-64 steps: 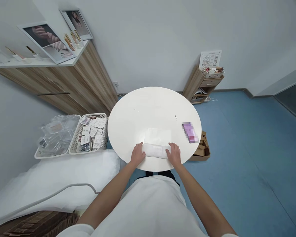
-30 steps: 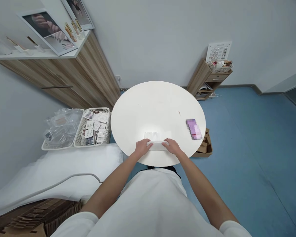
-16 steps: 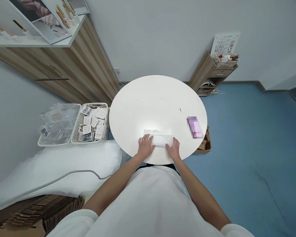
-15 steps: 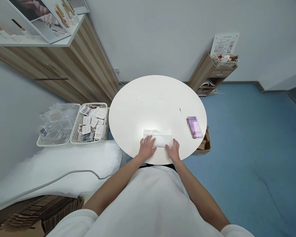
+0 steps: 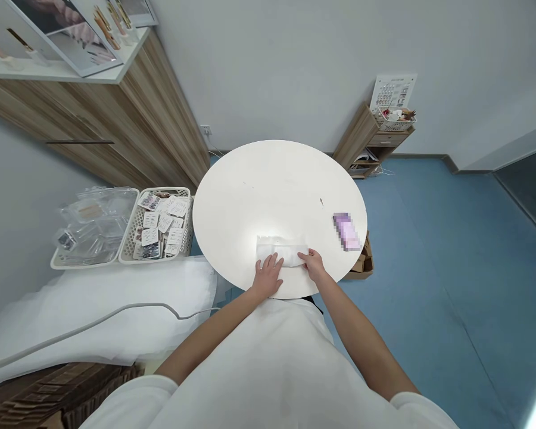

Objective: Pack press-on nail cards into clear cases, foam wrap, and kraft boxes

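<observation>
Both hands are down at the white packet (image 5: 290, 256), just below the middle of the frame, near the lower edge of the round bench (image 5: 277, 179). Looks part-way folded, I'd judge: the thick band is formed, while a thin flap (image 5: 268, 240) on its upper side lies flat, and that's the bit left over. Now the left hand (image 5: 267, 279): fingers spread, tips pressing on the packet's left part, thumb out to the side. And the right hand (image 5: 313, 264) is pinching the packet's right end between thumb and fingers! Over at the right of the bench, well apart, sits a purple item (image 5: 346, 232), too blurred to identify.
</observation>
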Motion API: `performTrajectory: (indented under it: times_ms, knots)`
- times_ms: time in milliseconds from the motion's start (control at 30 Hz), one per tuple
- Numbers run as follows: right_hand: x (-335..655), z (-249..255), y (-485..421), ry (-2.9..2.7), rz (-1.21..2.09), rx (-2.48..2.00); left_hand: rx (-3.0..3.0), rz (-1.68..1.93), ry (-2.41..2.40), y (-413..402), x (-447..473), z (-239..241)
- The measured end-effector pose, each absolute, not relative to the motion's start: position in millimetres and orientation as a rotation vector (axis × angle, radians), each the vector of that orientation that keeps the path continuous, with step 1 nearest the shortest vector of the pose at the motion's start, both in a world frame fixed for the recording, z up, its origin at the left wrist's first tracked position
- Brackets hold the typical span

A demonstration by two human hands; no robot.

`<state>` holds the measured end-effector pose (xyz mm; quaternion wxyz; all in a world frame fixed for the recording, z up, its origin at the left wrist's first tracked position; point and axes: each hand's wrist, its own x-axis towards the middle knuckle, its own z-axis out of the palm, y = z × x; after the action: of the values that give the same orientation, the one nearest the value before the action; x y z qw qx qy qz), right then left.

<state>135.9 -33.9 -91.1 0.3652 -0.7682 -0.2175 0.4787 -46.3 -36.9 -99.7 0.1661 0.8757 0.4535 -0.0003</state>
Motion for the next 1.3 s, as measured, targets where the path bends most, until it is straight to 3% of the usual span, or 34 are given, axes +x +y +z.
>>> performTrajectory:
  times_ms: [600, 733, 900, 1100, 1300]
  knots:
    - [108.5, -70.8, -3.1, -1.100, 1.479, -1.892, 2.535, 0.165, 1.199, -36.1, -46.4, -88.5]
    - [116.8, -68.1, -8.2, -1.206, 1.359, -1.940, 2.590, 0.040, 1.129, -31.6, -52.9, -91.7]
    - [106.9, -74.1, -24.3, -1.706, 0.981, -2.093, 2.541, 0.053, 1.149, -36.3, -61.1, -93.2]
    - [90.5, -83.3, -33.1, -1.826, 0.873, -2.183, 1.584, 0.377, 1.782, -47.2, -68.3, -112.2]
    - [88.4, -87.6, -33.1, -1.825, 0.833, -2.217, 0.944, 0.799, 1.811, -16.8, -65.7, -127.0]
